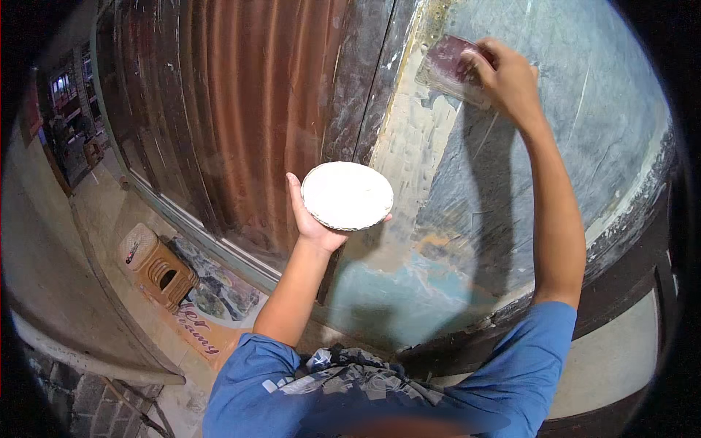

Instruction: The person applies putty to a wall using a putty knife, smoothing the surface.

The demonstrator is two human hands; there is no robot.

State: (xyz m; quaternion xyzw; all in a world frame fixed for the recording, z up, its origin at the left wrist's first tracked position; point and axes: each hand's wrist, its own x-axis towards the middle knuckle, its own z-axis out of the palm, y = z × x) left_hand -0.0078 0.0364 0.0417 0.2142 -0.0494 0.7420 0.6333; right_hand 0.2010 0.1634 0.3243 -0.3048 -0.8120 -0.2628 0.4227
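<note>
My left hand (314,228) holds up a round, shallow container of white paste (347,194) in front of the wall. The thumb lies along its left side, and the other fingers are mostly hidden underneath. Higher up and to the right, my right hand (511,79) pinches a flat maroon putty scraper (447,60) against the wall. Below the blade, a pale strip of smeared putty (409,157) runs down the blue-grey wall (577,109) beside a dark wooden frame (365,87).
A brown rippled panel (255,109) fills the wall's left side. On the floor at lower left, a tan plastic stool (159,269) stands on a printed sheet (219,328). Dark trim (628,306) edges the wall at lower right, above a pale panel (610,358).
</note>
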